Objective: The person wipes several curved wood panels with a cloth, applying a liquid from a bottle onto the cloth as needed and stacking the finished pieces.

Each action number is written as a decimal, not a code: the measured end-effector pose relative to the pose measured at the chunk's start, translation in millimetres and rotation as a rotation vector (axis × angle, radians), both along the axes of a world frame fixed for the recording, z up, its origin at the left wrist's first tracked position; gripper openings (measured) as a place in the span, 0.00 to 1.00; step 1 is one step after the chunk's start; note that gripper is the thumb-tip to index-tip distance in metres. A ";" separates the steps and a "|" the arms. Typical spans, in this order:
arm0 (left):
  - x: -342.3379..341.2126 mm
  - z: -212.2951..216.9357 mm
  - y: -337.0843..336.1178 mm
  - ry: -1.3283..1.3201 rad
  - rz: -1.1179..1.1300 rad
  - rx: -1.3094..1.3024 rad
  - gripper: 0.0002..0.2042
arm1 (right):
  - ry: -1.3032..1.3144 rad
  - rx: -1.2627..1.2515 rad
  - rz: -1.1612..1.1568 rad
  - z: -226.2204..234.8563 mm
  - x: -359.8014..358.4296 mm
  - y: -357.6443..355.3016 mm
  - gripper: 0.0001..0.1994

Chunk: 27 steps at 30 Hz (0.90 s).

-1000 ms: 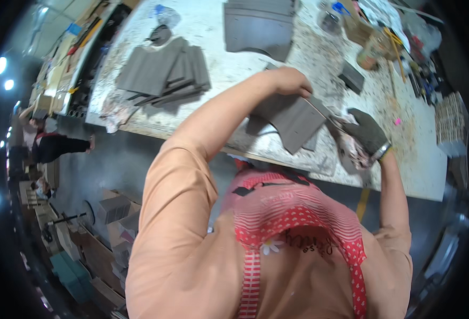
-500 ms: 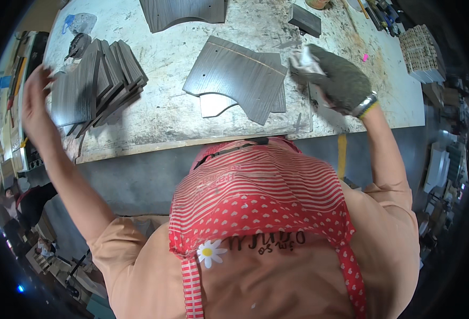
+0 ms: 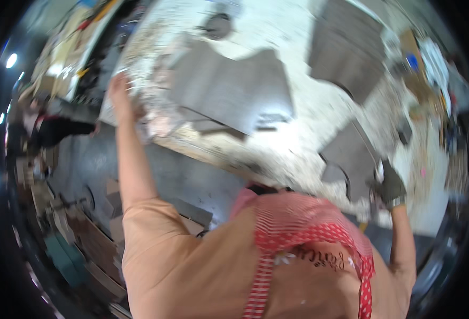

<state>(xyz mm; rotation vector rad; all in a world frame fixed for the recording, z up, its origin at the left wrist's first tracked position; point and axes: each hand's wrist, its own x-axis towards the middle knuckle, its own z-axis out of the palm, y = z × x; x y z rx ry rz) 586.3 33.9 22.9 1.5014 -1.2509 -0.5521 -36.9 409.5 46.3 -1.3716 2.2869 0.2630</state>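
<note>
My right hand (image 3: pixel 391 187), in a dark glove, is closed round a crumpled white rag (image 3: pixel 379 170). It is beside the right edge of a grey wood-grain panel (image 3: pixel 354 151) with a curved cutout, lying over another piece. My bare left hand (image 3: pixel 122 98) reaches far out to the table's left edge, next to a pale crumpled heap (image 3: pixel 160 118) too blurred to name. Its fingers are smeared by motion. To the right of that hand lies a stack of similar grey panels (image 3: pixel 234 87).
More grey panels (image 3: pixel 346 48) lie at the far side of the stained white table (image 3: pixel 277 32). A dark round object (image 3: pixel 217 25) sits behind the stack, and a small dark block (image 3: pixel 404 131) lies at right. Another person (image 3: pixel 48 127) is at far left beyond the table.
My view has swung left, so the table appears tilted and blurred. My left hand has moved past the stack to the table's left edge. My right hand still holds the rag beside the panel.
</note>
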 end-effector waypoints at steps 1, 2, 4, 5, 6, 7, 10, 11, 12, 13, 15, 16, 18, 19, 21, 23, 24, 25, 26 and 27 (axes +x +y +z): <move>-1.1 -8.0 -8.6 -0.045 -0.030 -0.047 0.13 | -0.030 -0.112 0.062 -17.6 -14.3 11.1 0.47; -1.0 -10.9 -18.2 -0.148 -0.012 0.004 0.12 | -0.003 -0.115 0.063 -29.0 -20.5 16.7 0.48; -11.3 -14.7 -33.5 -0.278 -0.056 0.027 0.10 | -0.019 -0.093 0.038 -24.6 -17.2 19.0 0.47; -21.4 -9.9 -33.3 -0.372 -0.070 0.038 0.10 | -0.050 -0.070 -0.002 -16.3 -10.7 15.6 0.48; -29.1 -11.1 -37.3 -0.434 -0.128 0.031 0.10 | -0.034 -0.033 -0.015 -9.1 -4.0 11.8 0.48; -33.9 -10.8 -40.1 -0.496 -0.190 0.023 0.10 | -0.018 0.005 -0.032 -4.4 1.0 8.0 0.47; -72.7 -7.1 -47.7 -0.749 -0.348 0.056 0.13 | 0.029 0.020 -0.013 -7.4 -4.9 15.9 0.47; -81.6 -12.6 -50.5 -0.741 -0.387 0.053 0.13 | 0.022 0.007 0.006 -12.1 -11.7 19.7 0.47; -85.8 -18.5 -52.3 -0.881 -0.372 0.035 0.16 | 0.020 0.038 0.025 -7.9 -8.3 12.0 0.47; -92.5 -25.9 -55.3 -1.013 -0.373 0.006 0.19 | 0.038 0.047 0.048 -13.1 -15.7 14.2 0.46; -75.6 -50.5 -74.5 -1.059 -0.495 0.114 0.24 | 0.087 0.038 0.127 -8.1 -13.5 5.7 0.46; -84.6 -49.8 -76.6 -1.023 -0.487 0.157 0.25 | 0.103 0.043 0.102 -8.1 -12.7 7.8 0.44; -92.3 -21.2 -73.2 -1.002 -0.413 0.257 0.28 | 0.083 0.163 0.021 3.1 -3.3 -3.6 0.44; -64.9 -18.0 -81.1 -1.074 -0.401 0.113 0.29 | 0.126 0.097 0.068 2.7 -3.8 0.5 0.39; -29.6 16.2 -77.4 -0.808 -0.203 -0.029 0.28 | 0.049 0.019 0.090 0.6 -9.2 0.2 0.38; -22.0 55.7 -44.8 -0.113 -0.240 0.077 0.24 | 0.053 -0.074 0.111 -2.4 -13.1 8.6 0.37; -22.4 70.5 -25.1 -0.017 -0.264 0.035 0.23 | 0.067 -0.066 0.120 0.2 -10.9 9.0 0.37; -30.0 89.0 -1.9 0.078 -0.279 -0.006 0.22 | 0.054 -0.073 0.104 5.0 -9.0 8.4 0.37; -46.1 103.5 25.7 0.103 -0.291 -0.043 0.22 | 0.059 -0.027 0.112 8.3 -8.1 6.8 0.36; -63.6 114.7 51.8 0.130 -0.303 -0.079 0.22 | 0.065 0.019 0.122 8.5 -8.5 9.8 0.36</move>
